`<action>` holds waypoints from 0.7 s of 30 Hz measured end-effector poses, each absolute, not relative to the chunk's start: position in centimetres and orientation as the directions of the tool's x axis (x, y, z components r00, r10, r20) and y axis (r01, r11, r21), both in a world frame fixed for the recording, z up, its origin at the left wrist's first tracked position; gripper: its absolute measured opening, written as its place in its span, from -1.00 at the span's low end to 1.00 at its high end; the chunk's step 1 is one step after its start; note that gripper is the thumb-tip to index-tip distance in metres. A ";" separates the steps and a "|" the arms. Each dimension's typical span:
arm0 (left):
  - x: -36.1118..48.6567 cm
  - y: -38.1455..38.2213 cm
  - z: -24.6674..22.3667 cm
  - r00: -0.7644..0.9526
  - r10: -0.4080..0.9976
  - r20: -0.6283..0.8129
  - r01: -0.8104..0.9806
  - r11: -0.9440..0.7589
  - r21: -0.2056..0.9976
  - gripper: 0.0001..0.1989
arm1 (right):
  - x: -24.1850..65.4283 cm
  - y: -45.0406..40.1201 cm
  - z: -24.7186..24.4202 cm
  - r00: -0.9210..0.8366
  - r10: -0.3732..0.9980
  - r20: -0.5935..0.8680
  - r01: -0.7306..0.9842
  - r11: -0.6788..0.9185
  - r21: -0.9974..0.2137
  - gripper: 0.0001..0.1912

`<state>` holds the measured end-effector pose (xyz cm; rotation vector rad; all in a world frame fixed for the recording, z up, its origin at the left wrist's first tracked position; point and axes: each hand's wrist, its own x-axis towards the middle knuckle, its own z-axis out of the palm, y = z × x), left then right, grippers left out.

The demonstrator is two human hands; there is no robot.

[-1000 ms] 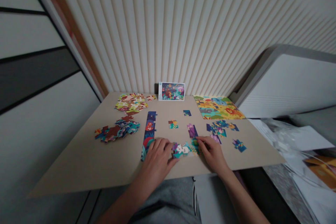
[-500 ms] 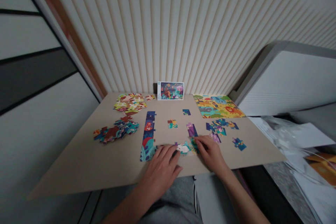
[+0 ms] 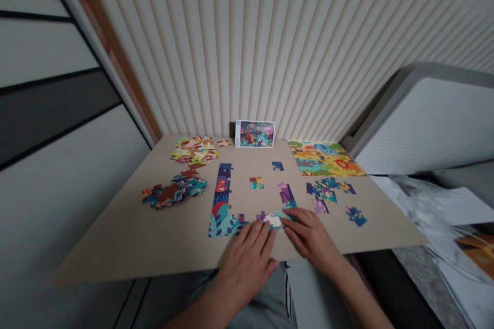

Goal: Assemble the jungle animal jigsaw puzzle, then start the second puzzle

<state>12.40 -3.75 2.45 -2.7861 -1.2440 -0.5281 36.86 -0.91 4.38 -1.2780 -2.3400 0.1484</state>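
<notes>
A partly joined jigsaw puzzle (image 3: 221,198) lies on the table, with a left column and a bottom row of dark, colourful pieces. My left hand (image 3: 250,252) rests palm down, fingers stretched over the bottom row beside a white rabbit piece (image 3: 273,221). On the other side of the rabbit, my right hand (image 3: 309,232) lies with its fingertips on the row's right end, partly covering the pieces there. A purple piece (image 3: 285,193) stands just above that hand. Inside the frame of pieces sits a loose brown and teal piece (image 3: 257,183), and a dark blue piece (image 3: 277,166) lies farther back.
Mixed puzzle pieces (image 3: 177,190) are heaped at the left, with a yellowish pile (image 3: 195,150) behind. A picture card (image 3: 254,134) stands at the back. A finished animal puzzle (image 3: 326,158) lies back right, several loose pieces (image 3: 328,190) before it. Plastic bags (image 3: 417,195) lie beyond the table (image 3: 162,252).
My left hand has slid right along the bottom row, uncovering pieces at its left. The right hand's fingers have flattened and reached left toward the rabbit. The view has shifted slightly.
</notes>
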 end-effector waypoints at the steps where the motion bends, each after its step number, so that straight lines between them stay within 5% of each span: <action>1: 12.5 -3.8 2.4 0.622 0.712 0.327 0.726 -0.680 0.100 -0.40 | 36.9 -1.0 4.3 -0.454 0.820 0.349 0.769 0.558 -0.311 -0.68; 16: 13.4 -3.4 2.9 0.632 0.710 0.312 0.704 -0.694 0.153 -0.37 | 38.1 -0.9 3.7 -0.431 0.822 0.373 0.784 0.545 -0.295 -0.68; 21: 11.7 -4.0 3.2 0.642 0.668 0.377 0.685 -0.720 0.110 -0.37 | 40.6 -0.8 3.3 -0.187 0.856 0.482 0.876 0.367 -0.312 -0.69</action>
